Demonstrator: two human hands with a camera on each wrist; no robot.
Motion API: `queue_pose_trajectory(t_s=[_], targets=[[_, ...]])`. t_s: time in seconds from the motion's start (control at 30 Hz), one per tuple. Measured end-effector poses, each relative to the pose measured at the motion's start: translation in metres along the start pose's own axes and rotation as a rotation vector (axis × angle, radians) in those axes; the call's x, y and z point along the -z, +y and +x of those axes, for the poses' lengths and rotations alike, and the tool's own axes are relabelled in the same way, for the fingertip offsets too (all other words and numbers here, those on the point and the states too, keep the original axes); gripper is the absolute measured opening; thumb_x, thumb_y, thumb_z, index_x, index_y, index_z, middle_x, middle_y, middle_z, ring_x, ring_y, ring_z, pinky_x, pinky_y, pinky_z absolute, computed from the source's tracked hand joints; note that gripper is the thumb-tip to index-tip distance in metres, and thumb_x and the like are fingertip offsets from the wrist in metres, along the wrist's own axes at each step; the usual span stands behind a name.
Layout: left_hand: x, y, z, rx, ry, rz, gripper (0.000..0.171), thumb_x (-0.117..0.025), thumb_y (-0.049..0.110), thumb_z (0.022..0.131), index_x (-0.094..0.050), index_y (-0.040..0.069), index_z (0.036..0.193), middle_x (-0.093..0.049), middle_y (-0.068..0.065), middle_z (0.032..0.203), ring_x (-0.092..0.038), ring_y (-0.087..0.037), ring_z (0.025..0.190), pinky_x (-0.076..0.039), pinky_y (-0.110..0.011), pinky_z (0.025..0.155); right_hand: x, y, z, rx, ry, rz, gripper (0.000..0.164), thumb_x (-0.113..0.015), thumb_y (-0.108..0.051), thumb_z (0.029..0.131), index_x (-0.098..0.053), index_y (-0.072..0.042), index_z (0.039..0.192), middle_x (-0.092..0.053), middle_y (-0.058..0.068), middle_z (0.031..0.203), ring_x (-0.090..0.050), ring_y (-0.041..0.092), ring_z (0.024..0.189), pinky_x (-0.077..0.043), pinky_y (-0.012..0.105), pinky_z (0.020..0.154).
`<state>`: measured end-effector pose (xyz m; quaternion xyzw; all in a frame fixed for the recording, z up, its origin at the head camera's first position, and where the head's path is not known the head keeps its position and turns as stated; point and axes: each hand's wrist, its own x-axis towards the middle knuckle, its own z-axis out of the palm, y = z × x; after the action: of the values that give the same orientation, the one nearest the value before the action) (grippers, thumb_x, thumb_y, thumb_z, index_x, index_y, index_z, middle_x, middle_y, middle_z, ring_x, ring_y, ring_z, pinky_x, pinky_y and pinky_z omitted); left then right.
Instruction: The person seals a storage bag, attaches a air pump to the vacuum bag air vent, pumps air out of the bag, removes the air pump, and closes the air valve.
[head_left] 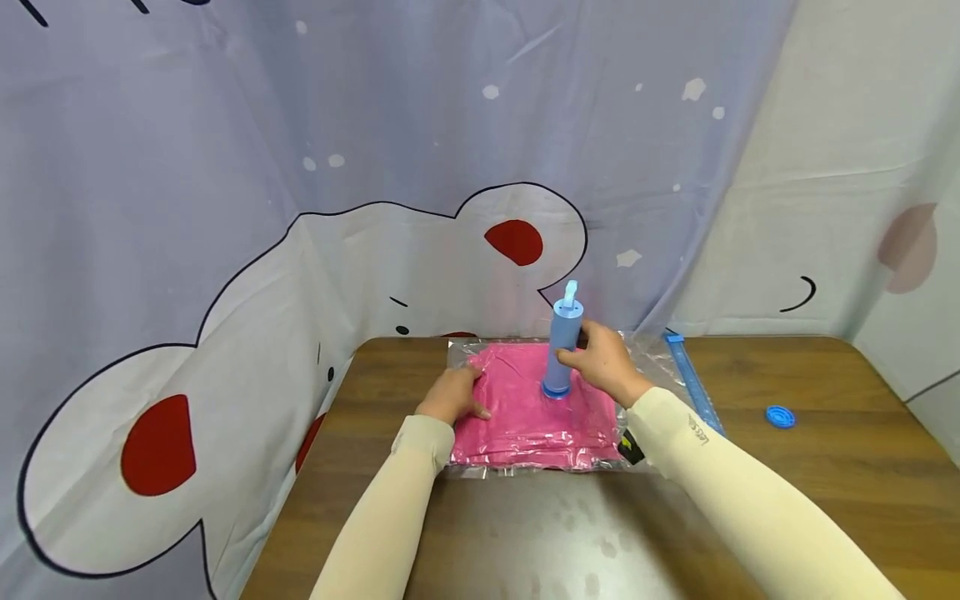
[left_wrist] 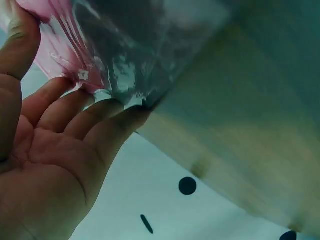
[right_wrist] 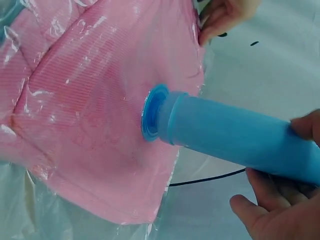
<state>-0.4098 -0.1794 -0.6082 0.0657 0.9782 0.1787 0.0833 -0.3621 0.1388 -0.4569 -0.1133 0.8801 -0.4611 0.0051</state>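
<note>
A clear plastic vacuum bag point(head_left: 536, 450) with folded pink fabric point(head_left: 510, 400) inside lies on the table. On top of it stands a blue hand pump point(head_left: 562, 350), nearly upright, its foot on the round blue valve point(right_wrist: 154, 112). My right hand point(head_left: 603, 362) grips the pump's barrel from the right, thumb and fingers on opposite sides in the right wrist view. At the bag's left side my left hand point(head_left: 452, 393) rests on the plastic. In the left wrist view its fingers point(left_wrist: 100, 117) extend to the bag's edge, with the thumb over the pink part.
Right of the bag, a blue strip point(head_left: 693, 383) runs along the clear plastic. A round blue cap point(head_left: 780, 417) lies farther right on the wooden table point(head_left: 817, 492). Behind the table hangs a printed curtain point(head_left: 420, 125).
</note>
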Motion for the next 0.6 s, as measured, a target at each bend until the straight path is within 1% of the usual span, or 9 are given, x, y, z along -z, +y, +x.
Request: queue_pose_trajectory(t_s=[0.07,0.13,0.23,0.27,0.33,0.37,0.47,0.5,0.6], targets=[[0.000,0.006,-0.001,0.007,0.003,-0.007,0.103,-0.109,0.044,0.070,-0.067,0.015,0.159,-0.073,-0.015,0.155,-0.070,-0.040,0.144,-0.057,-0.056,0.124,0.009,0.000,-0.001,-0.007,0.012,0.044,0.053,-0.076,-0.017,0.104,-0.060,0.008,0.149,-0.070,0.035,0.149,-0.070,0.051,0.140,-0.057,0.063,0.121],[0.003,0.015,-0.004,0.018,0.002,-0.019,0.100,-0.109,0.043,0.070,-0.069,0.014,0.157,-0.076,-0.014,0.151,-0.073,-0.036,0.138,-0.060,-0.055,0.121,0.026,-0.002,-0.001,-0.027,0.030,0.104,0.062,-0.075,-0.018,0.106,-0.050,0.008,0.157,-0.066,0.037,0.154,-0.067,0.052,0.142,-0.056,0.064,0.123],[0.006,0.029,-0.006,0.028,0.002,0.006,0.096,-0.109,0.042,0.070,-0.072,0.010,0.152,-0.079,-0.015,0.145,-0.075,-0.036,0.132,-0.061,-0.056,0.118,0.064,-0.002,0.001,-0.053,0.072,0.167,0.078,-0.073,-0.017,0.107,-0.031,0.009,0.168,-0.056,0.041,0.162,-0.061,0.054,0.148,-0.053,0.065,0.126],[0.007,0.031,-0.006,0.029,0.002,0.021,0.095,-0.109,0.044,0.070,-0.072,0.010,0.151,-0.079,-0.015,0.144,-0.076,-0.036,0.130,-0.063,-0.056,0.116,0.079,0.001,0.002,-0.058,0.087,0.166,0.082,-0.072,-0.017,0.108,-0.026,0.010,0.170,-0.052,0.042,0.164,-0.059,0.055,0.150,-0.052,0.066,0.126],[0.004,0.031,-0.003,0.018,0.005,0.040,0.095,-0.109,0.044,0.070,-0.073,0.006,0.149,-0.079,-0.017,0.143,-0.076,-0.039,0.130,-0.062,-0.058,0.116,0.112,0.011,0.001,-0.068,0.124,0.112,0.085,-0.070,-0.019,0.108,-0.021,0.013,0.170,-0.049,0.045,0.165,-0.056,0.058,0.152,-0.050,0.068,0.126],[0.003,0.031,-0.001,0.016,0.001,0.059,0.095,-0.109,0.045,0.070,-0.073,0.006,0.149,-0.079,-0.017,0.143,-0.076,-0.039,0.131,-0.062,-0.058,0.116,0.128,0.019,-0.001,-0.081,0.134,0.074,0.086,-0.068,-0.021,0.109,-0.020,0.014,0.171,-0.046,0.047,0.166,-0.053,0.060,0.152,-0.049,0.071,0.126],[-0.002,0.024,0.005,0.004,0.012,0.113,0.093,-0.109,0.049,0.068,-0.076,0.007,0.144,-0.081,-0.016,0.139,-0.078,-0.038,0.128,-0.064,-0.056,0.114,0.178,0.050,-0.009,-0.143,0.145,-0.103,0.087,-0.061,-0.032,0.113,-0.018,0.017,0.171,-0.044,0.051,0.164,-0.053,0.066,0.149,-0.050,0.075,0.121],[-0.003,0.022,0.007,0.003,0.015,0.133,0.092,-0.109,0.050,0.068,-0.077,0.006,0.143,-0.082,-0.016,0.138,-0.078,-0.037,0.127,-0.064,-0.055,0.113,0.194,0.061,-0.012,-0.174,0.138,-0.161,0.088,-0.059,-0.036,0.113,-0.019,0.018,0.170,-0.044,0.053,0.162,-0.053,0.068,0.146,-0.051,0.077,0.119],[-0.007,0.016,0.014,-0.007,0.041,0.182,0.086,-0.108,0.051,0.070,-0.080,0.007,0.137,-0.084,-0.014,0.131,-0.079,-0.034,0.121,-0.067,-0.053,0.109,0.234,0.098,-0.026,-0.261,0.095,-0.315,0.091,-0.055,-0.043,0.114,-0.021,0.021,0.168,-0.045,0.056,0.155,-0.058,0.071,0.135,-0.058,0.077,0.105]])
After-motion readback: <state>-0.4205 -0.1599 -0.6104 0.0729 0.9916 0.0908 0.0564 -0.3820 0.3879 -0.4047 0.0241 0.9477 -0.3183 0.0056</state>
